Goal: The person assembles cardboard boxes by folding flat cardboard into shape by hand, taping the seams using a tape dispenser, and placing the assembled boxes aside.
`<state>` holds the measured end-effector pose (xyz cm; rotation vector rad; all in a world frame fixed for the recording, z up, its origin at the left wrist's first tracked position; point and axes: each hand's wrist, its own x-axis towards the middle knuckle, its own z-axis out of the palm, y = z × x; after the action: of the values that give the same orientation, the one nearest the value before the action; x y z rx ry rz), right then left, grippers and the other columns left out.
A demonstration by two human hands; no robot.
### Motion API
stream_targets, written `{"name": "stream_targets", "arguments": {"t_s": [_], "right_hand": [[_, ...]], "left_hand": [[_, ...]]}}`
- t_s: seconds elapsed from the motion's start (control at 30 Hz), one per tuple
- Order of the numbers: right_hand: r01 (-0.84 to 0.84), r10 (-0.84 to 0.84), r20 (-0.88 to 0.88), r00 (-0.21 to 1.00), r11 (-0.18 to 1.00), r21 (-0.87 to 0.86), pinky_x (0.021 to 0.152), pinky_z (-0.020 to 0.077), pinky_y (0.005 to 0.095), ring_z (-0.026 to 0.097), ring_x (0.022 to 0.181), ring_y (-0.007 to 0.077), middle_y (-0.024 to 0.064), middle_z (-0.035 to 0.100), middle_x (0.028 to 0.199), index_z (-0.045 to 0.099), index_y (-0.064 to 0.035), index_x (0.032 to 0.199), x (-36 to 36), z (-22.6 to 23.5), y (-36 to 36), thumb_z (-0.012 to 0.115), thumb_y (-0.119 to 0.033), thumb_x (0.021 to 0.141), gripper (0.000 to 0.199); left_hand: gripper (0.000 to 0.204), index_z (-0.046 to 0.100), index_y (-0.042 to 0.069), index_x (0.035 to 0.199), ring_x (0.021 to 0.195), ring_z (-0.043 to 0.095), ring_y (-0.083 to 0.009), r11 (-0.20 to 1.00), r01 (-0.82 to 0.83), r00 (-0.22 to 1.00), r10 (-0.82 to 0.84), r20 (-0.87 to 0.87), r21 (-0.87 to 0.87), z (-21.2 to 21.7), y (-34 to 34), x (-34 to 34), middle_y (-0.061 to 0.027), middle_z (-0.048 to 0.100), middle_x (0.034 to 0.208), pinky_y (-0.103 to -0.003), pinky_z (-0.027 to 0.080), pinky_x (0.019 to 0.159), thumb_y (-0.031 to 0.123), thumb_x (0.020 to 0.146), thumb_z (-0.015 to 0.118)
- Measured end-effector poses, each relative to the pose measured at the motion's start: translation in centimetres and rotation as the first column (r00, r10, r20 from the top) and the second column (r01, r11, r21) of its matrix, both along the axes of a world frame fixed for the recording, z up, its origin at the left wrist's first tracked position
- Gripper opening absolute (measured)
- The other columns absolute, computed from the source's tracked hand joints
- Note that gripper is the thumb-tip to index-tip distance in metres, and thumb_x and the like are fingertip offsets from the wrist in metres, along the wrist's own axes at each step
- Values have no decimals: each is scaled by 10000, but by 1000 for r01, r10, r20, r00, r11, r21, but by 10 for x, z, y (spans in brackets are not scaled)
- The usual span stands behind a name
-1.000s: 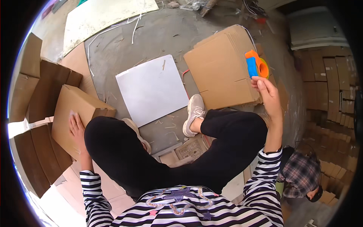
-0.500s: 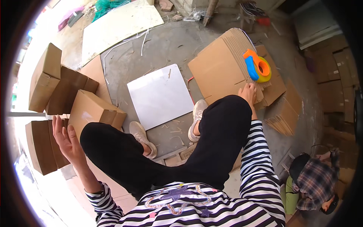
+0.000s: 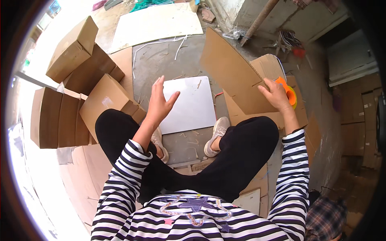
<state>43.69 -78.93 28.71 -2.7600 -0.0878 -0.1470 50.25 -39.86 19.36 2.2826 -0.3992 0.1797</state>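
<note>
Person seated on the concrete floor [image 3: 161, 60], knees drawn up, feet either side of a white square board [image 3: 192, 105] lying flat on the floor.

Right hand [image 3: 276, 94]: fingers curled over the lower right edge of a flat cardboard sheet [image 3: 235, 78], gripping it. Sheet is lifted and tilted, its far corner up toward the top of the view, its near edge at the hand. It overlaps a second cardboard piece [image 3: 261, 114] lying on the floor below it.

An orange tape roll [image 3: 290, 93] sits just behind the right hand, touching or nearly touching the knuckles; cannot tell whether the hand also holds it.

Left hand [image 3: 160, 103]: raised in the air above the left knee, fingers spread wide, palm facing right toward the sheet, holding nothing. Well apart from the sheet.

Left of the person: a closed cardboard box [image 3: 108, 98] just beside the left knee, more boxes [image 3: 72, 48] stacked behind it.

A large pale panel [image 3: 157, 22] lies on the floor farther off.
</note>
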Motion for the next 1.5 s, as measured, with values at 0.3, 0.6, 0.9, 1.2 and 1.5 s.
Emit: {"name": "stream_targets", "arguments": {"t_s": [0.3, 0.6, 0.9, 1.2, 1.5], "right_hand": [[-427, 430, 0, 903, 896, -125, 669, 477, 385, 578, 821, 268, 87, 556, 831, 530, -102, 920, 13, -75, 153, 577, -228, 822, 166], [-159, 309, -368, 877, 909, 384, 859, 405, 392, 517, 998, 321, 142, 557, 1039, 561, -65, 1057, -6, -145, 173, 310, -426, 952, 452], [-184, 302, -422, 855, 937, 298, 828, 436, 360, 563, 952, 297, 141, 610, 993, 605, -50, 1052, 0, -160, 175, 431, -454, 909, 462], [-77, 397, -453, 798, 814, 576, 786, 450, 322, 586, 853, 236, 121, 624, 914, 614, -10, 1007, 2, -127, 193, 501, -452, 878, 475], [-225, 269, -239, 933, 954, 197, 669, 472, 395, 588, 768, 326, 154, 607, 839, 557, -51, 914, -3, -121, 196, 466, -280, 910, 247]], "left_hand": [[889, 240, -8, 1376, 1166, 448, -278, 719, -420, 876, 160, -456, -554, -40, 54, 66, -188, 315, 1392, -359, 403, 893, 465, 761, 674], [1034, 122, 19, 1412, 1228, 387, -310, 822, -360, 860, 109, -498, -442, -79, 68, 57, -268, 350, 1335, -372, 339, 989, 479, 713, 729], [1127, 17, 3, 1417, 1281, 325, -363, 892, -123, 893, -92, -440, -435, -70, 62, 39, -272, 246, 1407, -411, 289, 1049, 438, 693, 762], [1053, 143, -15, 1382, 1160, 467, -355, 903, -216, 866, 2, -500, -371, -71, 55, 45, -250, 330, 1342, -385, 432, 936, 444, 675, 775], [1043, 143, -39, 1367, 1172, 458, -347, 909, -161, 893, -32, -450, -384, -75, 55, 46, -264, 311, 1342, -386, 413, 958, 437, 683, 771]]}}
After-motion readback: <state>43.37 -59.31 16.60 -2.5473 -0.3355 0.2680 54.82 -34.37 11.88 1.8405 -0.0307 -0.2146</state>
